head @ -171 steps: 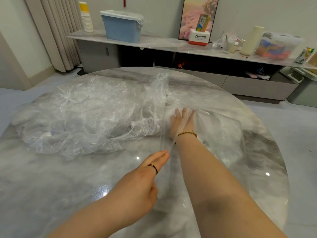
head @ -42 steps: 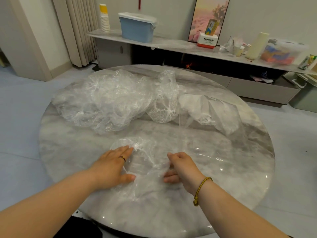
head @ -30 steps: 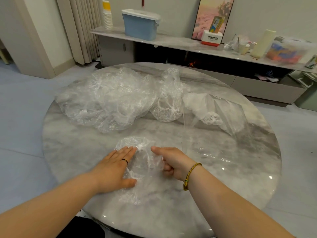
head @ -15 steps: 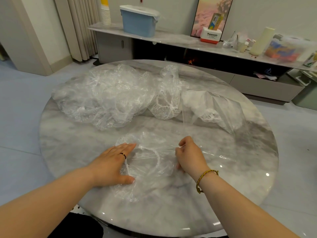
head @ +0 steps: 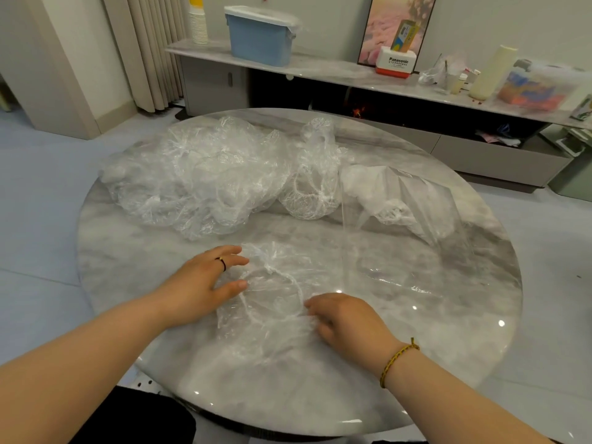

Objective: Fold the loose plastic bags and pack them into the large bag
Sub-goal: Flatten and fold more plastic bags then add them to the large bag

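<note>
A crumpled clear plastic bag (head: 275,293) lies flat on the round marble table (head: 448,331) in front of me. My left hand (head: 205,283) presses its left edge with straight fingers. My right hand (head: 346,318) rests on its lower right edge with curled fingers; whether they pinch the film I cannot tell. A heap of loose clear bags (head: 205,184) fills the table's far left. The large clear bag (head: 416,225) lies at the right with folded white bags inside its far end.
Another crumpled bag (head: 315,184) stands between the heap and the large bag. Behind the table runs a low sideboard (head: 320,68) with a blue bin (head: 261,35), paper cups and boxes. Curtains hang at the back left.
My right hand has slid from the bag's upper right down to its lower right edge. My left hand stays pressed on the left edge.
</note>
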Action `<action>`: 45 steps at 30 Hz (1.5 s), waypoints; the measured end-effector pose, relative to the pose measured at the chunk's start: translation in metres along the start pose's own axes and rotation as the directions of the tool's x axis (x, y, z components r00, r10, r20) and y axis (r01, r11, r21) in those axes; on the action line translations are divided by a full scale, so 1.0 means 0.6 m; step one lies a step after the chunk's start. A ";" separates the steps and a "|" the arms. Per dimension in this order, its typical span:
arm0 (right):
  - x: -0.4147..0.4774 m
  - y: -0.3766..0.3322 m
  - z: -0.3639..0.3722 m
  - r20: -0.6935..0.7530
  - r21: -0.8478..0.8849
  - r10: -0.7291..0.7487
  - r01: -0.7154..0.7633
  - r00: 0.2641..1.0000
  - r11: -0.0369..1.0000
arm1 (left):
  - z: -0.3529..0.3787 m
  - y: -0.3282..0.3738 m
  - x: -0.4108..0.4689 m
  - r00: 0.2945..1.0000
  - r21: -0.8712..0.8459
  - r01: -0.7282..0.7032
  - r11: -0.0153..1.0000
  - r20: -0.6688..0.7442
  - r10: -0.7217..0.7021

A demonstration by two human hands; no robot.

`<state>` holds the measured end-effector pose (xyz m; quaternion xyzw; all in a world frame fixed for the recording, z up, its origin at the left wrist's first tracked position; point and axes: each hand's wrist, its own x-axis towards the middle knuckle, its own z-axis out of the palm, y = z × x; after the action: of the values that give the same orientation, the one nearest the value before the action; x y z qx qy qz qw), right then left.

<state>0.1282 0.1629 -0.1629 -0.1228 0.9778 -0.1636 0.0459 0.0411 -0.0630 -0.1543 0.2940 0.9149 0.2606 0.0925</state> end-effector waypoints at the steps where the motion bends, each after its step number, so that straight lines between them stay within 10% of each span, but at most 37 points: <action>1: -0.002 0.003 -0.001 -0.036 0.037 0.032 -0.030 0.999 0.999 | -0.004 0.006 -0.005 1.000 -0.032 -0.010 0.999 -0.004 0.010; 7: 0.002 0.004 -0.005 -0.158 0.386 0.368 -0.286 0.916 0.877 | -0.005 0.028 -0.026 0.984 -0.051 -0.130 0.990 0.117 0.135; 11: 0.011 0.008 -0.010 -0.148 0.572 0.501 -0.339 0.853 0.747 | 0.031 0.033 -0.028 0.975 0.302 -0.219 0.928 0.085 0.203; 15: 0.015 0.002 -0.007 -0.098 0.661 0.528 -0.342 0.843 0.668 | 0.070 0.031 -0.014 0.957 0.391 -0.179 0.903 -0.145 0.253; 21: 0.004 0.001 -0.003 -0.092 0.491 0.400 -0.308 0.912 0.815 | 0.059 0.034 0.007 0.785 0.259 -0.240 0.936 -0.515 0.344; 25: -0.005 0.000 -0.003 -0.170 -0.039 0.121 -0.129 0.978 0.991 | 0.022 0.038 0.002 0.947 0.342 0.038 0.939 -0.311 0.075; 28: 0.002 0.004 -0.001 -0.184 -0.161 0.036 -0.066 0.982 0.985 | 0.010 0.013 -0.002 0.974 0.044 0.206 0.978 -0.109 -0.200; 33: -0.001 0.008 -0.014 -0.117 0.171 0.232 -0.211 0.966 0.962 | -0.006 -0.003 0.000 0.963 -0.496 0.264 0.827 0.079 -0.259; 45: 0.025 -0.014 0.005 -0.183 0.242 0.398 -0.352 0.899 0.904 | 0.006 0.003 0.003 0.869 -0.295 0.446 0.845 -0.081 -0.488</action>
<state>0.1161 0.1503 -0.1633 0.0937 0.9599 -0.2633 -0.0238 0.0417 -0.0595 -0.1565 0.0258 0.9196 0.3728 0.1215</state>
